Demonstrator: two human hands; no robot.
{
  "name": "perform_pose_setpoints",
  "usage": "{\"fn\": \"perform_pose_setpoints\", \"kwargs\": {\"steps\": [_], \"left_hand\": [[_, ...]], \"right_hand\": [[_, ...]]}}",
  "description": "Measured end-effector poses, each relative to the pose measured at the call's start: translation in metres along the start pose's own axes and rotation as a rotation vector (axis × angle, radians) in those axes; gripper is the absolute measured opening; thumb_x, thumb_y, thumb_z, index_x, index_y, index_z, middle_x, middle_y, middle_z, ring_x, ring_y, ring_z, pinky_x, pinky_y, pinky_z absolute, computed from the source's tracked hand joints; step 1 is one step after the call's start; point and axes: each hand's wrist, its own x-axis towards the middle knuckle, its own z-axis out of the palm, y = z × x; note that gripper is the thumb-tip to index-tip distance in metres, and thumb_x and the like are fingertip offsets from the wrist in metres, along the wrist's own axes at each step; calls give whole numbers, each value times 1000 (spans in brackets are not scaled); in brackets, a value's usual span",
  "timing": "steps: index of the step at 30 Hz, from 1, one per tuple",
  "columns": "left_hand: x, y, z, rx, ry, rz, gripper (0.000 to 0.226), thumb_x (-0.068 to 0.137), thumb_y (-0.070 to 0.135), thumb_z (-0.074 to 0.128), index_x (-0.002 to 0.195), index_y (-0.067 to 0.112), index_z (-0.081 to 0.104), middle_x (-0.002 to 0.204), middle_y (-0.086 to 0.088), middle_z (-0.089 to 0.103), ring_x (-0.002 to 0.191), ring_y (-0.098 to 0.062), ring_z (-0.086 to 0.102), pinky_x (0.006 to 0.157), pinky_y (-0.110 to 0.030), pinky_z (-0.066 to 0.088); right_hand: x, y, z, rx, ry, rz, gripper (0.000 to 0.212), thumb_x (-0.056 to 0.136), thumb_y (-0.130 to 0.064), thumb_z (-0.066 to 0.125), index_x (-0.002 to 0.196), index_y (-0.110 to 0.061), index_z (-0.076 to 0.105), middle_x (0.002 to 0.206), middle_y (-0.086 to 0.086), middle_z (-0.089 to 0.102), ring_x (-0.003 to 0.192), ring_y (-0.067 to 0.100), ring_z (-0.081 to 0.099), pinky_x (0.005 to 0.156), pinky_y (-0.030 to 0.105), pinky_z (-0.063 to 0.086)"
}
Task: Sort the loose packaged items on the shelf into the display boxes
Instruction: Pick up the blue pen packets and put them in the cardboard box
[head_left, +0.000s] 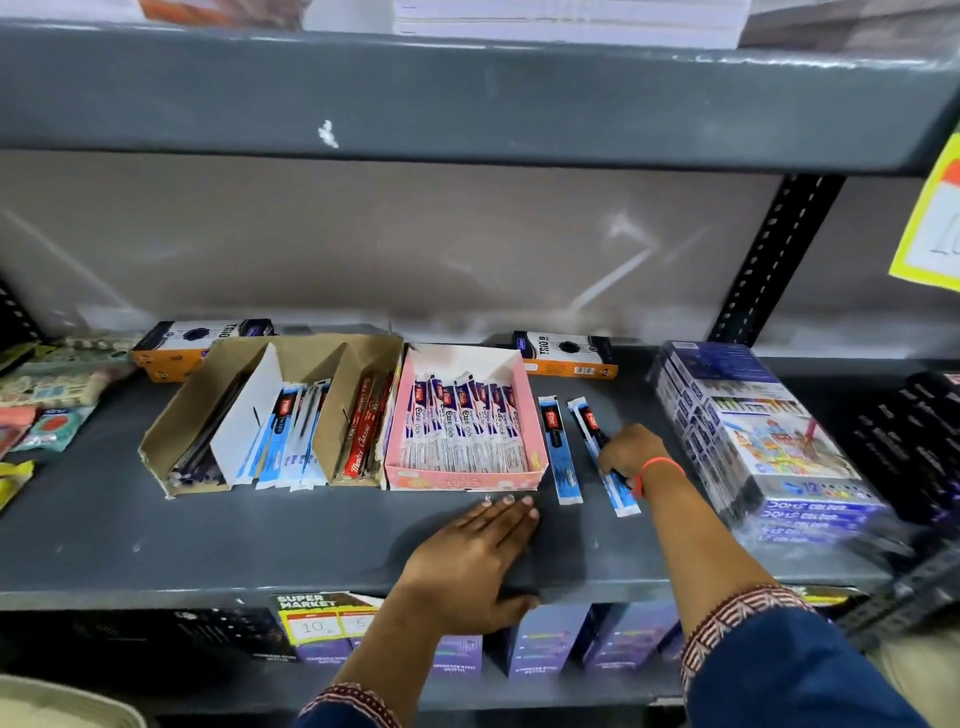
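Two loose blue pen packets lie on the grey shelf right of the pink display box (530, 410). The left packet (559, 452) lies free. My right hand (631, 449) rests on the right packet (589, 423), fingers curled over its middle. My left hand (480, 556) lies flat, palm down, on the shelf near the front edge, holding nothing. The pink box is filled with white and purple pen packets. Left of it a brown cardboard box (208, 395) holds dark pens, blue packets (291, 436) and red packets (366, 431) in separate compartments.
A wrapped stack of crayon boxes (753, 441) stands close to the right of my right hand. Two orange and black boxes (566, 353) lie at the back. Small packaged goods (47, 395) crowd the far left. An upper shelf (467, 98) overhangs.
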Motion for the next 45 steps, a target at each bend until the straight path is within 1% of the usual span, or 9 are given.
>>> {"fn": "perform_pose_setpoints", "kwargs": {"steps": [7,11,14,17,23,27,31,40,45], "left_hand": [[-1,0,0,22,10,9,81,87,62,34,146,21,-5,157,3,-5,141,-12,-8,104,-20,-18],[1,1,0,48,-3,29,81,88,62,31,146,20,-6,150,7,-17,141,-12,-10,101,-19,-22],[1,0,1,110,5,37,81,88,63,29,146,16,-4,153,2,-12,142,-15,-7,101,-21,-24],[-1,2,0,127,3,18,82,88,63,30,146,13,0,157,-6,0,142,-19,-1,108,-27,-15],[-29,8,-7,47,59,-140,79,89,57,38,146,8,13,154,-13,17,141,-24,14,114,-29,1],[-66,-3,-15,93,84,-223,73,83,52,57,133,1,44,136,-16,49,126,-29,46,102,-43,35],[-100,-33,-19,79,87,-374,75,91,53,40,143,3,21,151,-14,23,140,-29,17,113,-43,4],[-149,-104,-20,22,121,-535,80,88,65,27,146,11,13,156,-7,14,142,-18,10,109,-24,-4],[-151,-121,-17,43,85,-474,108,67,83,-9,146,11,5,157,-8,9,142,-20,5,110,-27,-5]], "right_hand": [[1,6,-13,65,-121,29,29,79,6,60,55,-3,47,51,8,37,41,18,36,40,21,33],[-9,11,-18,500,-140,-40,33,81,5,62,57,-8,43,53,7,35,45,15,28,38,15,24],[-38,0,-18,806,-181,-185,25,81,3,65,64,-12,53,53,5,51,46,15,40,47,21,32],[-75,-18,-9,968,-300,-321,22,80,6,63,68,-12,60,47,-4,66,41,7,58,48,19,44],[-124,-50,18,1010,-464,-463,22,79,8,63,68,-11,64,48,-6,68,42,1,62,47,12,51],[-140,-69,32,1000,-534,-511,21,80,9,62,69,-10,64,48,-6,69,42,1,63,45,11,51],[-154,-91,52,953,-556,-524,22,81,7,62,69,-11,64,48,-7,69,42,1,64,48,11,53],[-164,-133,103,886,-537,-466,25,82,7,61,68,-13,65,48,-8,69,42,-1,64,45,12,52],[-162,-148,126,891,-505,-424,24,82,6,61,69,-13,65,46,-9,69,41,-2,63,43,11,50]]}}
